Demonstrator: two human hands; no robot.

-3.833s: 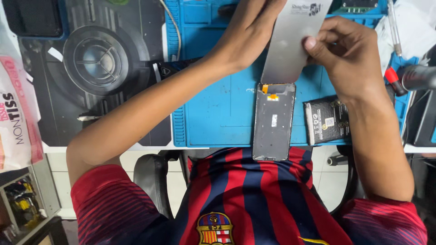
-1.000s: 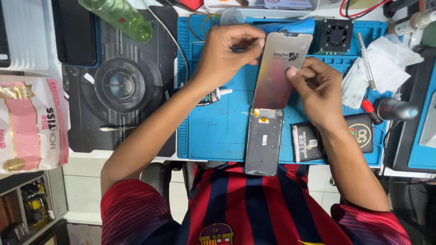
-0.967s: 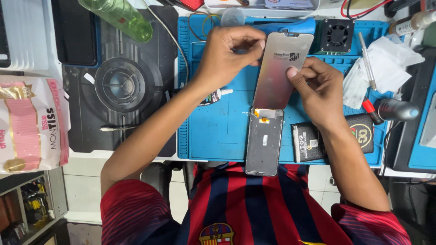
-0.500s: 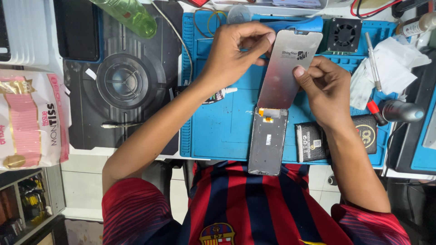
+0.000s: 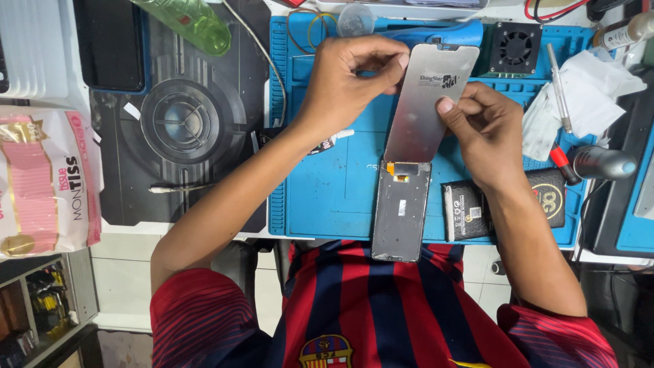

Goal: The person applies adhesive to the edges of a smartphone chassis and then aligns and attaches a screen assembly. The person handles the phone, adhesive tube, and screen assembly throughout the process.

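Note:
My left hand (image 5: pixel 351 82) pinches the top left edge of a grey phone screen panel (image 5: pixel 426 109), which stands tilted up over a blue work mat (image 5: pixel 327 191). My right hand (image 5: pixel 487 133) grips the panel's right edge with the thumb on its back. The panel's lower end joins by an orange flex cable (image 5: pixel 397 170) to an open phone frame (image 5: pixel 400 211) lying flat at the mat's near edge. A black phone battery (image 5: pixel 466 211) lies just right of the frame.
A round black heating pad (image 5: pixel 184 123) sits to the left, with a green bottle (image 5: pixel 187 24) above it and a pink tissue pack (image 5: pixel 44 180) at far left. White tissues (image 5: pixel 579 95), tweezers (image 5: pixel 557 88), a small fan (image 5: pixel 516 48) and a red-tipped tool (image 5: pixel 593 163) crowd the right.
The view has shifted slightly, with the bench sitting lower than 3.8 seconds ago. Both hands keep hold of the raised panel, and my right thumb has slid a little along its back.

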